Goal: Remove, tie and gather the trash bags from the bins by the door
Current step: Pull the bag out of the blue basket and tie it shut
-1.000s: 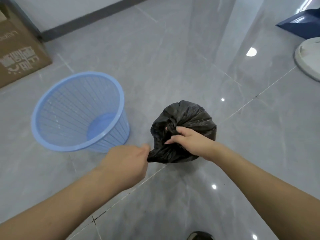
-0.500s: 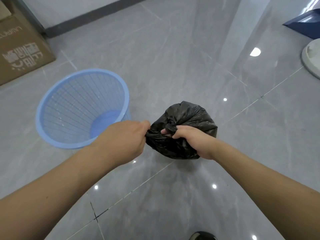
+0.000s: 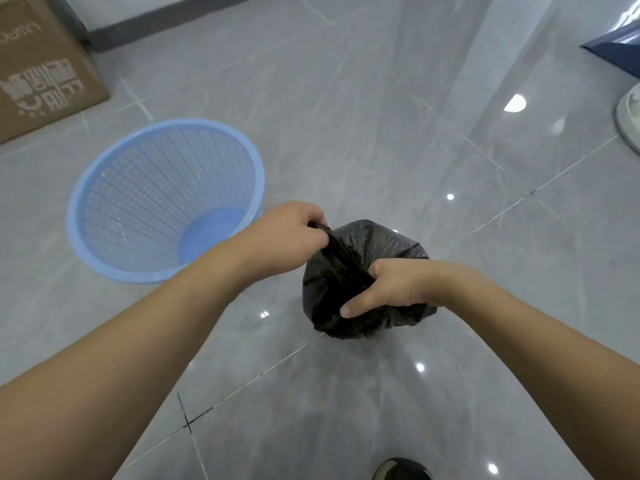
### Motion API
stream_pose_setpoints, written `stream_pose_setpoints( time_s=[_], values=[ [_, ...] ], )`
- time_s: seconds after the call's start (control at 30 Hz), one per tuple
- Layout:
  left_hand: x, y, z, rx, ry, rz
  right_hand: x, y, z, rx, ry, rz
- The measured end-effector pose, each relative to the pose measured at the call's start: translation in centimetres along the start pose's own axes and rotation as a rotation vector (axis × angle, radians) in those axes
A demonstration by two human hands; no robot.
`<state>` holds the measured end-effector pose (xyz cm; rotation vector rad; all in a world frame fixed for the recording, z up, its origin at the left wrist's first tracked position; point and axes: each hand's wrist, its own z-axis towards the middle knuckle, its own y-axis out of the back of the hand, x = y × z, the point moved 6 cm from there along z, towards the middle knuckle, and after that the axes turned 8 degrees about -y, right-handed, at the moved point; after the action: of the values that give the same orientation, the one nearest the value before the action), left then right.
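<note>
1. The black trash bag [image 3: 377,244] sits on the grey tiled floor [image 3: 381,116], just to the right of the blue bin [image 3: 166,199], out of the bin and apart from it.
2. The left hand [image 3: 287,233] is closed in a fist; its grip holds a twisted strand of the bag's neck, pulled up and to the left from the bag's top.
3. The right hand [image 3: 398,285] lies over the near right side of the bag, fingers curled into the gathered plastic and thumb stretched along the front; its grip holds the bag.
4. The bin is an open mesh basket with nothing visible inside, and it stands tipped so its mouth faces the camera.
5. A cardboard box [image 3: 41,67] stands at the upper left beside the wall.
6. The toe of a dark shoe [image 3: 401,471] shows at the bottom edge.
7. A white round object [image 3: 628,116] and a dark blue object [image 3: 616,46] are cut off at the right edge; I cannot tell what they are.
</note>
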<state>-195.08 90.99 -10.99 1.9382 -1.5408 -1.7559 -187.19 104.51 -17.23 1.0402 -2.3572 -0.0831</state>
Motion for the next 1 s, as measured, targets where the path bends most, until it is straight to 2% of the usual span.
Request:
stream_pose_setpoints(
  time_s=[0.1, 0.2, 0.27, 0.33, 0.43, 0.5, 0.6, 0.67, 0.83, 1.0],
  values=[
    [0.5, -2.2, 0.3, -0.016, 0.059, -0.31, 0.3, 0.8, -0.8, -0.134, -0.06, -0.277],
    [1.1, -3.2, 0.5, -0.074, 0.091, -0.389, 0.9, 1.6, -2.3, -0.301, -0.105, -0.586],
    [1.1, -3.7, 0.5, -0.1, 0.09, -0.458, 1.7, 2.3, -3.7, -0.516, -0.089, -0.78],
    [0.8, -3.6, 0.4, -0.139, 0.073, -0.531, 2.2, 2.8, -5.4, -0.739, -0.061, -0.86],
    [0.2, -3.1, 0.3, -0.233, 0.039, -0.608, 2.2, 4.0, -8.1, -1.148, 0.059, -0.85],
    [-0.4, -2.6, 0.2, -0.304, 0.008, -0.647, 1.8, 4.8, -9.1, -1.301, 0.207, -0.764],
    [-1.5, -2.6, 0.4, -0.352, -0.049, -0.712, 1.4, 3.9, -7.7, -1.145, 0.449, -0.809],
    [-2.3, -3.6, 0.9, -0.297, -0.062, -0.74, 1.0, 3.1, -7.0, -1.08, 0.549, -0.785],
    [-0.5, -6.8, 2.0, -0.273, 0.092, -0.497, -0.9, 2.9, -7.0, -1.218, 0.557, -0.57],
    [-0.4, -8.4, 1.9, -0.139, 0.224, -0.562, -2.5, 2.5, -7.3, -1.214, 0.57, -0.522]
  ],
)
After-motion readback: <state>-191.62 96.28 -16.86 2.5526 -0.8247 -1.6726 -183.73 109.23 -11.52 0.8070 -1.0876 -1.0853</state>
